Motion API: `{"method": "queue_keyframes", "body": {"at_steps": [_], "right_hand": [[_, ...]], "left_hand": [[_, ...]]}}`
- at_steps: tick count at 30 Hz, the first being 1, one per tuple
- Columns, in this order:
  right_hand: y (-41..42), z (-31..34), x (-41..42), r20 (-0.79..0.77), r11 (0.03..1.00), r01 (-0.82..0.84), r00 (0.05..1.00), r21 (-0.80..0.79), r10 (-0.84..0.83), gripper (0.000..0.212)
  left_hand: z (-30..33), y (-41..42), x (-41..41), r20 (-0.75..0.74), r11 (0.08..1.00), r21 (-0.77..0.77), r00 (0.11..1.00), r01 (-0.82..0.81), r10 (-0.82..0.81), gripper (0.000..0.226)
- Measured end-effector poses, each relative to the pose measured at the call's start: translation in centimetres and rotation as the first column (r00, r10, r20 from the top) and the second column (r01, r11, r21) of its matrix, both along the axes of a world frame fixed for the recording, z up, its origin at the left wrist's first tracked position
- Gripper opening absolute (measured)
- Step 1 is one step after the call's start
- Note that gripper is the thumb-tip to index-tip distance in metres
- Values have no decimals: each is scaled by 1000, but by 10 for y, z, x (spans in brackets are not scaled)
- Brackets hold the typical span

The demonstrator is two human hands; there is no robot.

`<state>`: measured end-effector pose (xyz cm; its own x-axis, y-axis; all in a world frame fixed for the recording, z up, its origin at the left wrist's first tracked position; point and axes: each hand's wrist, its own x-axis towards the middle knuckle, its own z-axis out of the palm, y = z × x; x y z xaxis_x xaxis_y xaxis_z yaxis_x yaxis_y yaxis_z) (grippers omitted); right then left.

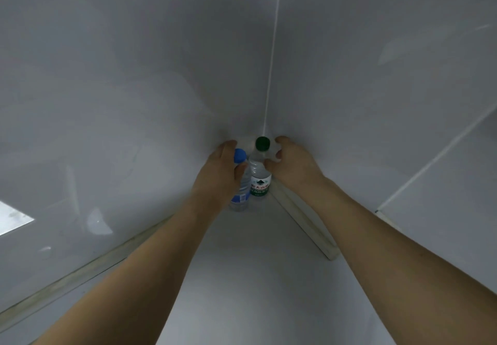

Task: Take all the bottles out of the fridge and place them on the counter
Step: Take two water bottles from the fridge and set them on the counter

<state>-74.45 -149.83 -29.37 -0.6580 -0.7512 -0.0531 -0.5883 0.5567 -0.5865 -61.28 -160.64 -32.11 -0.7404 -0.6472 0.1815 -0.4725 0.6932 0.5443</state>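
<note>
Head cam, looking down: two bare forearms reach into a corner where pale grey walls meet a white surface [242, 277]. Left hand [219, 172] has fingers curled round a blue-capped bottle [240, 180], standing upright w/ blue label. Right hand [291, 160] is curled by a green-capped bottle [259, 172], thumb near its shoulder; can't tell if it truly grips. Bottles stand just beside each other, tight in the corner. Risk, as I judge it: lifting both at once could knock one over, since hands crowd each other & the walls leave little room.
</note>
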Motion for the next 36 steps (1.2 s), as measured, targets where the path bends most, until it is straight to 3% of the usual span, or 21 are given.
{"method": "queue_keyframes", "body": {"at_steps": [4, 9, 13, 21, 24, 28, 31, 36], "right_hand": [[42, 13, 21, -50, 999, 32, 998, 22, -30, 49], [94, 22, 51, -99, 997, 73, 993, 28, -70, 65], [147, 33, 72, -138, 987, 160, 978, 5, -158, 64], [249, 50, 100, -171, 945, 328, 931, 8, -322, 62], [289, 51, 104, -186, 923, 385, 907, 3, -378, 61], [354, 49, 108, -201, 859, 511, 845, 34, -495, 61], [399, 47, 110, -201, 806, 590, 796, 48, -570, 60], [481, 46, 128, -179, 704, 708, 700, 52, -691, 59]], "left_hand": [[20, 14, 17, 41, 990, -129, 998, 48, -43, 54], [43, 42, 33, 122, 967, -212, 986, 141, -117, 54], [61, 77, 42, 145, 916, -310, 965, 255, -220, 52], [71, 169, 39, 116, 853, -350, 922, 387, -370, 54], [70, 205, 31, 115, 819, -349, 888, 455, -444, 50], [56, 263, 9, 163, 708, -344, 781, 617, -602, 53], [52, 307, -7, 105, 664, -360, 736, 656, -669, 41], [48, 393, -19, 75, 576, -341, 632, 743, -771, 46]]}}
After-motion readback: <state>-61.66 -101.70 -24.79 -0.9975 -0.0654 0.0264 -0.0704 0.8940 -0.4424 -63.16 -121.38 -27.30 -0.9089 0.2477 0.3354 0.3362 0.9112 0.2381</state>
